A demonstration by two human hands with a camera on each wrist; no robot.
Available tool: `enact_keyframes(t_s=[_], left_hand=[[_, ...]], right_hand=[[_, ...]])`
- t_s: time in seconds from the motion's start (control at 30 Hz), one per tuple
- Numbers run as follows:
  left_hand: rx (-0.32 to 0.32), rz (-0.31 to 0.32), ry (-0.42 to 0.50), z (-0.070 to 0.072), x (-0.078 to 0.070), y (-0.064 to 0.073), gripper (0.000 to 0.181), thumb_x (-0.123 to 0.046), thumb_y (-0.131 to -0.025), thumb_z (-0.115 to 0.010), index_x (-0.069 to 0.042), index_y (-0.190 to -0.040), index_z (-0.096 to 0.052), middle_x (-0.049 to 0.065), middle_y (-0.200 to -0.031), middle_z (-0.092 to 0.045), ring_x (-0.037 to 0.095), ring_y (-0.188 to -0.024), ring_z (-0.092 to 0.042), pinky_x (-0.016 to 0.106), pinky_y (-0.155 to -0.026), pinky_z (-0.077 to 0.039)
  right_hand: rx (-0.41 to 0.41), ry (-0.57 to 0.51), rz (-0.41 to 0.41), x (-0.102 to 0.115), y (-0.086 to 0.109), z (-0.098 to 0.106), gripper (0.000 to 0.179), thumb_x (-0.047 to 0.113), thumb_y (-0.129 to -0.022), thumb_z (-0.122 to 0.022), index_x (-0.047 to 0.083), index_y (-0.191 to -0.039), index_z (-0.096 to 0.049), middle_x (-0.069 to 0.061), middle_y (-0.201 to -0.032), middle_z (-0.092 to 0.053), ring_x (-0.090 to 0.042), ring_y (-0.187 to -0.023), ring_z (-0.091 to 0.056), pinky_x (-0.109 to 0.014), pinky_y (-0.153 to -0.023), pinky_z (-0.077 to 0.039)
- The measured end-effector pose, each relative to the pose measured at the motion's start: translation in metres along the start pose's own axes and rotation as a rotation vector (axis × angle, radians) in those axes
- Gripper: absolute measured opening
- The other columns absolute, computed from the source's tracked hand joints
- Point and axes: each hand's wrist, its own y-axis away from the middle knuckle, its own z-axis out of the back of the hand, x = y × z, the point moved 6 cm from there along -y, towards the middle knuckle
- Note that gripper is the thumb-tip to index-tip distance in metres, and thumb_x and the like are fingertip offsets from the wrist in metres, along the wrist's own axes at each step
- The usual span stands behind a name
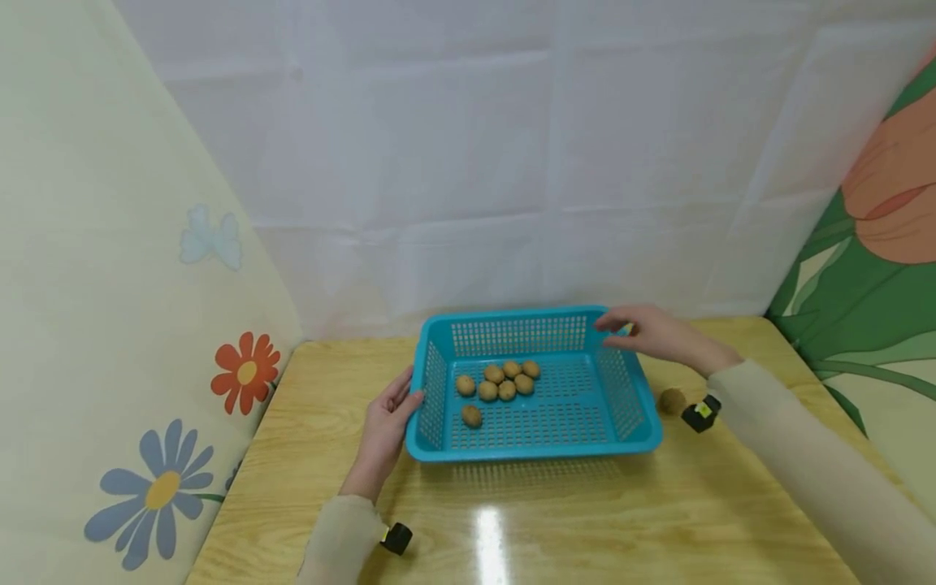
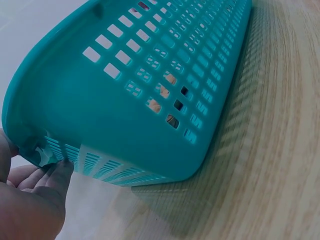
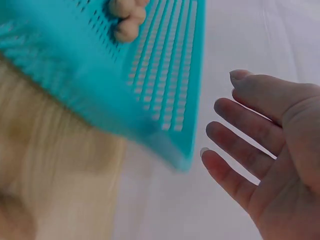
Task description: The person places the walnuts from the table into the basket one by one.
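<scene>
A blue plastic basket (image 1: 534, 452) with slotted walls stands on the table. Several small brown walnuts (image 1: 507, 391) lie in its left half, one walnut (image 1: 471, 417) apart from the cluster. My left hand (image 1: 383, 426) grips the basket's left rim, thumb on top and fingers beneath the edge, as the left wrist view shows of that hand (image 2: 35, 205). Over the back right corner my right hand (image 1: 654, 331) is held with nothing in it; in the right wrist view its fingers (image 3: 245, 152) are spread, apart from the rim.
Another walnut (image 1: 671, 400) sits on the wooden table (image 1: 468, 520) right of the basket, close to my right wrist. Behind the table hangs a white sheet (image 1: 439, 162). Flower-patterned walls (image 1: 161, 325) stand at both sides.
</scene>
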Motion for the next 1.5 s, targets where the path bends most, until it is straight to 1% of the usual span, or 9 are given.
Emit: enact_keyframes(t_s=[0.13, 0.3, 0.43, 0.6, 0.8, 0.93, 1.1, 1.37, 1.5], left_hand=[[-0.001, 0.001, 0.003, -0.001, -0.001, 0.0, 0.058, -0.014, -0.107, -0.059, -0.011, -0.162, -0.038, 0.013, -0.161, -0.046, 0.028, -0.145, -0.046, 0.027, -0.103, -0.053], [-0.005, -0.004, -0.001, 0.0, -0.001, 0.0, 0.059, -0.013, -0.107, -0.061, -0.009, -0.161, -0.038, 0.015, -0.161, -0.045, 0.031, -0.146, -0.046, 0.028, -0.103, -0.054], [0.003, -0.005, -0.002, -0.001, -0.002, 0.0, 0.059, -0.012, -0.107, -0.06, -0.009, -0.161, -0.038, 0.015, -0.161, -0.044, 0.031, -0.146, -0.046, 0.028, -0.104, -0.053], [0.011, -0.001, 0.01, -0.001, -0.002, 0.0, 0.058, -0.012, -0.107, -0.059, -0.01, -0.162, -0.038, 0.014, -0.161, -0.045, 0.028, -0.145, -0.046, 0.026, -0.103, -0.053], [0.004, 0.008, 0.021, 0.0, -0.001, 0.0, 0.057, -0.012, -0.108, -0.058, -0.011, -0.162, -0.038, 0.012, -0.161, -0.046, 0.026, -0.145, -0.047, 0.024, -0.102, -0.054], [0.004, 0.005, 0.021, -0.001, -0.001, 0.0, 0.057, -0.012, -0.108, -0.058, -0.011, -0.162, -0.038, 0.012, -0.161, -0.046, 0.026, -0.145, -0.047, 0.024, -0.102, -0.054], [0.004, 0.005, 0.019, -0.001, -0.002, 0.0, 0.057, -0.013, -0.108, -0.058, -0.011, -0.162, -0.038, 0.012, -0.16, -0.046, 0.026, -0.145, -0.046, 0.024, -0.103, -0.053], [0.005, 0.0, 0.011, -0.001, -0.001, -0.001, 0.058, -0.013, -0.107, -0.059, -0.009, -0.162, -0.038, 0.015, -0.161, -0.045, 0.031, -0.146, -0.046, 0.027, -0.103, -0.054], [0.005, -0.002, 0.008, 0.0, 0.0, -0.001, 0.058, -0.012, -0.107, -0.058, -0.009, -0.162, -0.038, 0.015, -0.161, -0.045, 0.031, -0.146, -0.045, 0.027, -0.103, -0.053]], right_hand=[[-0.023, -0.011, -0.043, -0.017, 0.023, 0.005, 0.031, 0.017, -0.102, -0.069, 0.0, -0.128, -0.069, -0.018, -0.126, -0.071, -0.037, -0.114, -0.066, -0.055, -0.093, -0.058], [-0.03, 0.029, -0.099, -0.037, 0.049, 0.001, 0.032, 0.022, -0.104, -0.067, 0.001, -0.128, -0.071, -0.013, -0.122, -0.073, -0.032, -0.109, -0.068, -0.053, -0.09, -0.058], [-0.034, 0.077, -0.13, -0.054, 0.067, -0.008, 0.034, 0.024, -0.103, -0.068, 0.0, -0.127, -0.071, -0.014, -0.121, -0.073, -0.033, -0.107, -0.068, -0.052, -0.087, -0.059], [-0.046, 0.119, -0.192, -0.072, 0.087, -0.025, 0.037, 0.025, -0.101, -0.07, -0.003, -0.125, -0.071, -0.021, -0.121, -0.072, -0.038, -0.105, -0.067, -0.057, -0.087, -0.058], [-0.056, 0.09, -0.263, -0.089, 0.107, -0.041, 0.042, 0.028, -0.103, -0.068, -0.006, -0.127, -0.068, -0.023, -0.12, -0.071, -0.041, -0.106, -0.068, -0.058, -0.086, -0.058], [-0.084, 0.099, -0.277, -0.095, 0.112, -0.048, 0.042, 0.031, -0.102, -0.069, -0.004, -0.125, -0.07, -0.022, -0.119, -0.072, -0.042, -0.106, -0.068, -0.059, -0.087, -0.057], [-0.109, 0.114, -0.283, -0.098, 0.113, -0.053, 0.042, 0.032, -0.099, -0.073, -0.004, -0.122, -0.071, -0.022, -0.116, -0.072, -0.041, -0.103, -0.068, -0.059, -0.085, -0.057], [-0.119, 0.157, -0.244, -0.098, 0.111, -0.056, 0.04, 0.024, -0.097, -0.075, -0.006, -0.125, -0.07, -0.015, -0.106, -0.069, -0.029, -0.093, -0.066, -0.052, -0.079, -0.058], [-0.133, 0.143, -0.237, -0.097, 0.111, -0.055, 0.04, 0.021, -0.098, -0.074, -0.007, -0.126, -0.069, -0.02, -0.111, -0.071, -0.034, -0.097, -0.067, -0.054, -0.082, -0.058]])
